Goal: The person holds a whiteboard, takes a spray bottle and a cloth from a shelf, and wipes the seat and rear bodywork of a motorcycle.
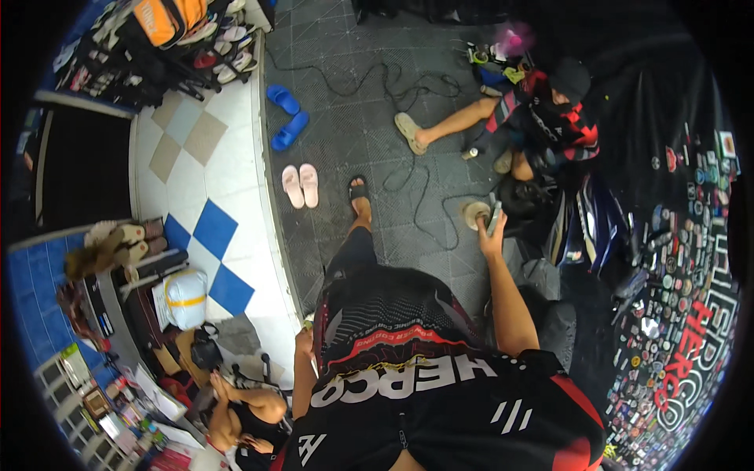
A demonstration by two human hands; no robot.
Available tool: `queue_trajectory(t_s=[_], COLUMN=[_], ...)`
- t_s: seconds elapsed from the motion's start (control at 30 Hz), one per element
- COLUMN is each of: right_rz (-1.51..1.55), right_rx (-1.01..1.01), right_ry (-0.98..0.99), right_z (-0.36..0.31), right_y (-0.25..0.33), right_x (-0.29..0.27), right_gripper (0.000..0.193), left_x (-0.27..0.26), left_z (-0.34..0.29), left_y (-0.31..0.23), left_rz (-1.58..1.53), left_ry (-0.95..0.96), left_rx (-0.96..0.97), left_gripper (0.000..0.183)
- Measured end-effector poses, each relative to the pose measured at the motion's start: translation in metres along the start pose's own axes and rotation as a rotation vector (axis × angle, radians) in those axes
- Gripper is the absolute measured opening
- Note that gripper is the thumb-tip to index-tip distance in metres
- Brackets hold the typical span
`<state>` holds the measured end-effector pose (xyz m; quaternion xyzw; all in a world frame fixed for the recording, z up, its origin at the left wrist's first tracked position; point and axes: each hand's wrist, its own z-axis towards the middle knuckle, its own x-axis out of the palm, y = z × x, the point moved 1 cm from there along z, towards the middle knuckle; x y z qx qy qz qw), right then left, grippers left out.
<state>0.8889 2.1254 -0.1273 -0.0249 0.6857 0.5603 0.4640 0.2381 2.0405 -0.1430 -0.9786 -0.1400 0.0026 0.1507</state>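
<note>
My right hand (pixel 490 235) reaches forward at the right of my body, closed around a slim grey, flat-sided object (pixel 495 218) whose kind I cannot make out. Just beyond it, a round beige thing (pixel 473 210) shows near the floor, partly hidden by the hand. My left hand (pixel 305 341) hangs low beside my left hip, its fingers curled. A small pale bit (pixel 309 323) shows at its fingers, too small to name. Close to the right hand lie dark glossy curved panels (pixel 597 224) and a black rounded thing (pixel 522 200).
A person (pixel 558 118) sits ahead on the right, one leg stretched out. A cable (pixel 420 188) winds across the dark tiled floor. Blue slippers (pixel 289 129) and pink slippers (pixel 300 186) lie by a white raised edge. At lower left another person (pixel 247 416) sits beside cluttered shelves.
</note>
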Motion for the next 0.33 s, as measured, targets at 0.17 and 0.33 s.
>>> queue_trajectory(t_s=[0.17,0.33], right_rz=[-0.032,-0.148], right_rx=[0.143,0.013], right_ry=[-0.045,0.056], right_z=[0.154,0.283], right_y=[0.042,0.077], right_x=[0.063,0.136], right_gripper=[0.069,0.086], left_x=[0.105,0.213], left_z=[0.068,0.121], left_y=[-0.194,-0.43], left_rz=[0.292,0.175], left_ry=[-0.083,0.007], left_rx=[0.021,0.272], left_gripper=[0.036,0.047])
